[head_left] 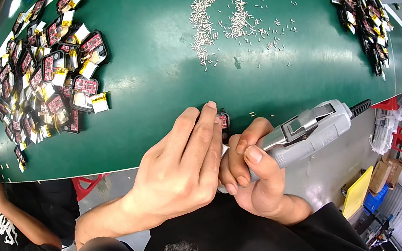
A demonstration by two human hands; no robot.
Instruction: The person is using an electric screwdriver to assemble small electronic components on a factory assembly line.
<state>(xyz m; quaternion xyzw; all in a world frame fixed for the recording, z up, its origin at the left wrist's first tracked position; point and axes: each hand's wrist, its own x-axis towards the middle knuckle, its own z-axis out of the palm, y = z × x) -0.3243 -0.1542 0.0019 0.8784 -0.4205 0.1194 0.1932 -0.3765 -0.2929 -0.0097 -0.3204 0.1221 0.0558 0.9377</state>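
Note:
In my right hand (pixel 258 169) is a grey electric screwdriver (pixel 310 133) with a metal lever on its side and a black cable sleeve at its rear end. My fingers wrap its front part, and its tip is hidden behind my hands. My left hand (pixel 181 166) is closed, fingers pressed together, around a small black case with a red circuit board (pixel 224 121). Only the far end of that case shows past the fingertips, at the table's near edge. The two hands meet there, the screwdriver's front against the left fingers.
Small silver screws (pixel 203 17) lie scattered over the green table (pixel 150 80). Black cases with red boards and battery pouches (pixel 53 81) are heaped at left; another heap (pixel 358 11) is at right. A co-worker's arm (pixel 23 216) reaches in at left. Cardboard boxes (pixel 384 174) stand beyond the right edge.

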